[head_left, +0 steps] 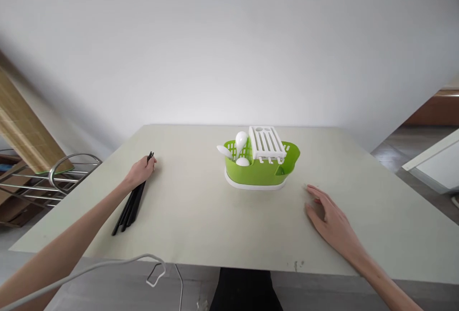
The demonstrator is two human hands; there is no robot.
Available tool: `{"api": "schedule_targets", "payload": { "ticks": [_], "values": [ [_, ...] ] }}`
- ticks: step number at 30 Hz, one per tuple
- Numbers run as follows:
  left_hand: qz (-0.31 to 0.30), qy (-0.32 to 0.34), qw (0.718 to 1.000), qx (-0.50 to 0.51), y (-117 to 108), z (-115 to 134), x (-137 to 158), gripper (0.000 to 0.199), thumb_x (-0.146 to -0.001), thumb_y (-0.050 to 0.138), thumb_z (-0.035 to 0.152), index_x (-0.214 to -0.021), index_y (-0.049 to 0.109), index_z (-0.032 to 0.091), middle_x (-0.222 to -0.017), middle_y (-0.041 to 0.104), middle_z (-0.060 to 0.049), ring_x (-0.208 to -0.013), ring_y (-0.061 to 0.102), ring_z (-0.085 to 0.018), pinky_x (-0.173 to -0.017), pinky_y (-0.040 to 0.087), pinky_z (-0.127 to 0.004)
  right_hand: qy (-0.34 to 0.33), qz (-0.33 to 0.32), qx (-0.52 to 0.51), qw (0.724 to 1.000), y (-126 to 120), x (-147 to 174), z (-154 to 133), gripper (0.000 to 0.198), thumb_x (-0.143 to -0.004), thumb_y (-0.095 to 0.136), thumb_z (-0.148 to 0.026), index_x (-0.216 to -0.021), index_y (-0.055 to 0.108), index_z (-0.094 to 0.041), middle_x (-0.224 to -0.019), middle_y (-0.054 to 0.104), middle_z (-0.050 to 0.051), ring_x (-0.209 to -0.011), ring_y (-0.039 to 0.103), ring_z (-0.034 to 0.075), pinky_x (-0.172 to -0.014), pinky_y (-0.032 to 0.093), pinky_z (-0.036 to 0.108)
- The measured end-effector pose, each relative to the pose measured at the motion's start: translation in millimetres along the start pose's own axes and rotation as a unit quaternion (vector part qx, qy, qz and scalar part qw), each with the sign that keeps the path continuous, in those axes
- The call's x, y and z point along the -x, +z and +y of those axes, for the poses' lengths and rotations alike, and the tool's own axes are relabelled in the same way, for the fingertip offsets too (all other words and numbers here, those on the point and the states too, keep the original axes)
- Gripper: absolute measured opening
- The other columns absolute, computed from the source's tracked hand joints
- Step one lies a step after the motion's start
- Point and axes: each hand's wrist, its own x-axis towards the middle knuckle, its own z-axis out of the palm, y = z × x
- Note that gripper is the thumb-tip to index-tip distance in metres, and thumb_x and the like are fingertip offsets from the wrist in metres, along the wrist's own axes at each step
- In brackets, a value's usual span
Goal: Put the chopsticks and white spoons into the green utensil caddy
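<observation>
On the left side of the table, my left hand (pixel 141 172) is closed around a bundle of black chopsticks (pixel 132 206). Their thin tips poke out past my fingers, and the thick ends point toward the near edge. My right hand (pixel 332 220) rests at the right with thumb and fingers apart, holding nothing. Between my hands, nearer the right one, stands a green utensil basket (pixel 251 173) on a white base (pixel 247 187). Several white spoons (pixel 241 140) stand in its left part. A white slotted rack (pixel 267 143) with small hooks sits across its top.
The pale table (pixel 193 215) meets a white wall (pixel 229 48) at the back. A metal wire rack (pixel 53 177) and a wooden board (pixel 28 124) are beyond the left edge. A white cable (pixel 118 262) runs past the near left edge.
</observation>
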Motion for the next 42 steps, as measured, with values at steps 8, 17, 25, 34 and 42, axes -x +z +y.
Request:
{"api": "schedule_targets", "payload": {
  "ticks": [8, 17, 25, 34, 42],
  "values": [
    [-0.010, 0.149, 0.988, -0.045, 18, -33, -15, 0.055, -0.098, 0.034, 0.060, -0.105, 0.071, 0.020, -0.137, 0.062, -0.016, -0.146, 0.040, -0.033, -0.123, 0.034, -0.053, -0.004, -0.003, 0.018, 1.000, 2, 0, 2, 0.047, -0.105, 0.044, -0.049, -0.149, 0.049, -0.032, -0.159, 0.054, 0.005, -0.128, 0.065, 0.028, -0.104, 0.055, 0.045],
    [-0.032, 0.159, 0.981, -0.110, 26, -25, 1, 0.062, -0.105, 0.028, 0.058, -0.152, 0.051, 0.025, -0.161, 0.046, -0.016, -0.147, 0.042, -0.037, -0.122, 0.030, -0.061, -0.026, -0.025, 0.041, 0.999, 5, 0, 0, 0.047, -0.106, 0.042, -0.049, -0.149, 0.047, -0.033, -0.159, 0.055, 0.005, -0.143, 0.054, 0.031, -0.118, 0.044, 0.056],
    [0.053, 0.234, 0.960, -0.146, 14, 16, 18, 0.054, -0.107, 0.036, 0.052, -0.147, 0.058, 0.023, -0.150, 0.056, -0.019, -0.144, 0.046, -0.040, -0.118, 0.033, -0.066, -0.020, -0.028, 0.031, 0.999, 4, 1, -3, 0.047, -0.106, 0.041, -0.050, -0.150, 0.047, -0.033, -0.160, 0.054, 0.005, -0.142, 0.056, 0.032, -0.113, 0.050, 0.055],
    [0.006, 0.441, 0.894, 0.077, 24, 194, 57, 0.096, -0.086, 0.072, 0.069, -0.161, 0.029, 0.028, -0.166, 0.036, -0.018, -0.155, 0.035, -0.037, -0.122, 0.037, -0.058, -0.017, -0.024, 0.003, 1.000, 2, -2, -6, 0.046, -0.105, 0.042, -0.045, -0.150, 0.045, -0.032, -0.160, 0.054, 0.007, -0.144, 0.054, 0.031, -0.116, 0.047, 0.054],
    [-0.009, 0.572, 0.820, -0.003, 42, 261, 61, 0.035, -0.102, 0.061, 0.052, -0.125, 0.068, 0.027, -0.126, 0.073, -0.011, -0.124, 0.063, -0.029, -0.108, 0.047, -0.049, -0.030, -0.021, -0.015, 0.999, -1, -5, -7, 0.047, -0.107, 0.040, -0.043, -0.152, 0.044, -0.030, -0.159, 0.054, 0.010, -0.144, 0.054, 0.031, -0.116, 0.046, 0.054]
  ]
}}
